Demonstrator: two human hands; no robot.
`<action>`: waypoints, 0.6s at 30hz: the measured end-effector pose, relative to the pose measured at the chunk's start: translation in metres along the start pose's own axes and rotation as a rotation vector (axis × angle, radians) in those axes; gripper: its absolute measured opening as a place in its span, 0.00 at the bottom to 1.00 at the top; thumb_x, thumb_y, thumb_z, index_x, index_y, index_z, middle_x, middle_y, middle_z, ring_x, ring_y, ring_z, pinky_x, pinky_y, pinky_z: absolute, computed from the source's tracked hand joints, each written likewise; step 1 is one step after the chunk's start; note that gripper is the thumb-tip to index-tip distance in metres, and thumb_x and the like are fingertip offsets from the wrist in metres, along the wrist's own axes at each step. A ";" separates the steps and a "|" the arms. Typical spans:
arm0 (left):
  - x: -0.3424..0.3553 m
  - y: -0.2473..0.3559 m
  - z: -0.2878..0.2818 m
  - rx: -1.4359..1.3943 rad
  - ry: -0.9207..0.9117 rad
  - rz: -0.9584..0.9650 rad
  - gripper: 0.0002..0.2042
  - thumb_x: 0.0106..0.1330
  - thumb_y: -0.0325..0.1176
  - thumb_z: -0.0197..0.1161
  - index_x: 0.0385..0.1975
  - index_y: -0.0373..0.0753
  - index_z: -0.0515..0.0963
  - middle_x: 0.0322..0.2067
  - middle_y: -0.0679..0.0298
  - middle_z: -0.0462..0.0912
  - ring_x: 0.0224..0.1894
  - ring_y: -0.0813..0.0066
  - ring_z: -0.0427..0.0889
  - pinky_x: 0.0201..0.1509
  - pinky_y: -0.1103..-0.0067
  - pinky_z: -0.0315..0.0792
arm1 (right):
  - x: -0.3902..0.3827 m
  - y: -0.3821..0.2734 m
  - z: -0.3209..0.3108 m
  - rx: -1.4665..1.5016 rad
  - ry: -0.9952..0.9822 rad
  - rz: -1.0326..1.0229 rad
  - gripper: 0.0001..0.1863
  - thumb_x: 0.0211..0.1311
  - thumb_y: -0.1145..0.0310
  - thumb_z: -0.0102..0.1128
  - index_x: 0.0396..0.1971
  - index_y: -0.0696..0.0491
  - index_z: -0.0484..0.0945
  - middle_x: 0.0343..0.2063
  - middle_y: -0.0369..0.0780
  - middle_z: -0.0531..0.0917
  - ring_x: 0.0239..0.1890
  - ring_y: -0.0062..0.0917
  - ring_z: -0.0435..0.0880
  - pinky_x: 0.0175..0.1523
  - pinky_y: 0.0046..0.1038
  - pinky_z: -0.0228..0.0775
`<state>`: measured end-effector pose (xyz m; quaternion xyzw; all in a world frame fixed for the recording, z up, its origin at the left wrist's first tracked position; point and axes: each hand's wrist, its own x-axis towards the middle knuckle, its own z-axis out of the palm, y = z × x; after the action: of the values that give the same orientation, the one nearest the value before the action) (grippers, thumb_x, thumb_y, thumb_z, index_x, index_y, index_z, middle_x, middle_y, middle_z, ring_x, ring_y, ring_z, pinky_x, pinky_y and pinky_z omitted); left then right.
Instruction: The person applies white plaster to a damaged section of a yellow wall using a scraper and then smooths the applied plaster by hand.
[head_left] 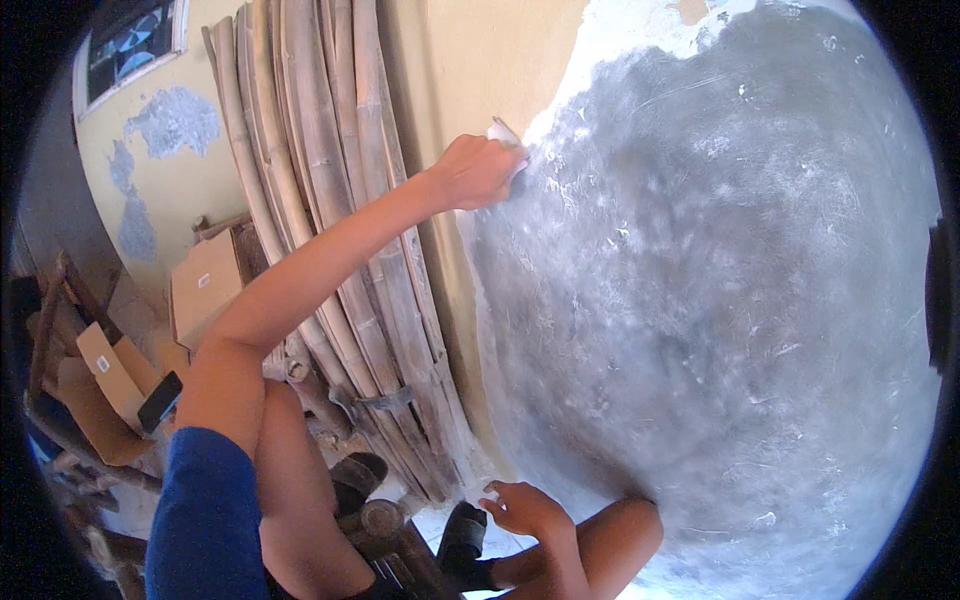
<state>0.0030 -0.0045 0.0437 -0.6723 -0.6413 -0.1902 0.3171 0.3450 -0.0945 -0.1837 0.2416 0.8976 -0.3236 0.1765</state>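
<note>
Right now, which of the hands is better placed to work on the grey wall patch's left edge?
Probably the left hand: it holds a whitish piece right by the grey patch. The right hand is low, near the bent knee.

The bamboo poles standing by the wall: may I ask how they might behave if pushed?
The bamboo poles are probably stiff, being long, thick and woody. Standing on end, they could well tip or slide sideways. Their rounded sides suggest one might roll if it fell.
</note>
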 end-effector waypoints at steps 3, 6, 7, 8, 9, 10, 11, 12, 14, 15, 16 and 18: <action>0.021 0.013 -0.020 -0.031 0.171 0.028 0.05 0.55 0.30 0.51 0.24 0.37 0.72 0.14 0.52 0.74 0.19 0.53 0.75 0.23 0.64 0.67 | -0.005 -0.002 0.002 0.016 -0.008 -0.026 0.22 0.60 0.53 0.46 0.45 0.55 0.72 0.38 0.51 0.78 0.43 0.45 0.76 0.49 0.42 0.67; 0.035 0.027 -0.036 -0.043 0.155 -0.033 0.06 0.59 0.32 0.49 0.28 0.37 0.72 0.15 0.51 0.74 0.21 0.51 0.75 0.26 0.63 0.67 | -0.006 -0.003 -0.001 0.019 -0.025 -0.009 0.22 0.60 0.53 0.47 0.45 0.55 0.72 0.37 0.51 0.78 0.43 0.46 0.76 0.49 0.42 0.67; 0.036 0.030 -0.038 -0.047 0.109 -0.066 0.07 0.60 0.33 0.48 0.29 0.38 0.72 0.16 0.50 0.74 0.22 0.49 0.75 0.27 0.62 0.68 | -0.003 0.000 0.003 0.016 -0.024 -0.007 0.22 0.60 0.52 0.47 0.45 0.55 0.72 0.37 0.51 0.79 0.43 0.46 0.76 0.48 0.42 0.67; 0.036 0.027 -0.034 -0.056 0.134 -0.064 0.07 0.60 0.33 0.48 0.30 0.38 0.71 0.16 0.50 0.74 0.22 0.49 0.75 0.27 0.62 0.68 | -0.001 0.004 0.005 0.009 -0.022 -0.004 0.22 0.60 0.52 0.47 0.45 0.55 0.72 0.37 0.51 0.79 0.43 0.46 0.76 0.48 0.42 0.67; 0.033 0.024 -0.029 -0.065 0.159 -0.060 0.07 0.60 0.32 0.48 0.30 0.38 0.71 0.16 0.50 0.74 0.22 0.49 0.75 0.27 0.62 0.68 | 0.001 0.007 0.008 0.005 -0.024 -0.001 0.23 0.60 0.52 0.47 0.45 0.55 0.72 0.37 0.51 0.79 0.43 0.46 0.76 0.48 0.42 0.67; 0.029 0.021 -0.024 -0.074 0.183 -0.056 0.07 0.60 0.32 0.47 0.30 0.38 0.71 0.16 0.51 0.74 0.22 0.49 0.75 0.27 0.62 0.68 | 0.003 0.010 0.010 0.002 -0.025 0.003 0.23 0.59 0.52 0.47 0.45 0.55 0.72 0.37 0.51 0.78 0.43 0.46 0.76 0.48 0.42 0.67; 0.026 0.019 -0.017 -0.087 0.198 -0.057 0.07 0.60 0.32 0.48 0.30 0.38 0.72 0.15 0.51 0.74 0.21 0.51 0.75 0.26 0.63 0.68 | 0.004 0.013 0.009 0.000 -0.023 0.010 0.23 0.59 0.52 0.48 0.45 0.55 0.72 0.37 0.51 0.78 0.43 0.46 0.76 0.49 0.41 0.67; 0.019 0.017 -0.012 -0.091 0.207 -0.056 0.07 0.59 0.31 0.49 0.29 0.37 0.72 0.15 0.52 0.74 0.20 0.52 0.75 0.24 0.64 0.67 | 0.004 0.012 0.009 -0.004 -0.019 0.026 0.23 0.59 0.51 0.48 0.45 0.55 0.72 0.37 0.52 0.78 0.43 0.46 0.76 0.49 0.41 0.67; 0.005 0.014 -0.003 -0.083 0.182 -0.061 0.06 0.58 0.31 0.50 0.28 0.37 0.73 0.15 0.53 0.75 0.20 0.54 0.76 0.24 0.64 0.67 | 0.005 0.011 0.008 -0.010 -0.013 0.049 0.23 0.59 0.51 0.48 0.45 0.55 0.72 0.37 0.52 0.78 0.43 0.46 0.76 0.49 0.41 0.67; -0.001 0.012 0.002 -0.071 0.144 -0.063 0.06 0.57 0.31 0.50 0.29 0.37 0.73 0.16 0.53 0.75 0.21 0.53 0.76 0.25 0.64 0.68 | 0.006 0.011 0.008 -0.015 0.008 0.020 0.22 0.60 0.52 0.48 0.45 0.55 0.72 0.35 0.51 0.79 0.40 0.45 0.77 0.46 0.39 0.68; -0.006 0.010 0.007 -0.059 0.105 -0.067 0.06 0.57 0.31 0.51 0.29 0.37 0.73 0.17 0.53 0.76 0.22 0.53 0.77 0.26 0.64 0.68 | 0.006 0.013 0.008 -0.021 0.029 -0.009 0.22 0.60 0.54 0.48 0.45 0.55 0.72 0.33 0.50 0.80 0.38 0.44 0.79 0.44 0.38 0.69; -0.019 -0.002 0.024 -0.081 0.039 -0.056 0.07 0.58 0.32 0.50 0.32 0.39 0.72 0.19 0.51 0.76 0.24 0.51 0.77 0.27 0.61 0.69 | 0.006 0.010 0.009 -0.029 0.039 -0.045 0.21 0.60 0.55 0.48 0.45 0.56 0.72 0.31 0.49 0.81 0.36 0.43 0.80 0.42 0.37 0.70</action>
<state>-0.0044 -0.0031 0.0141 -0.6624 -0.6455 -0.2378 0.2966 0.3465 -0.0919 -0.1979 0.2250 0.9108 -0.3095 0.1550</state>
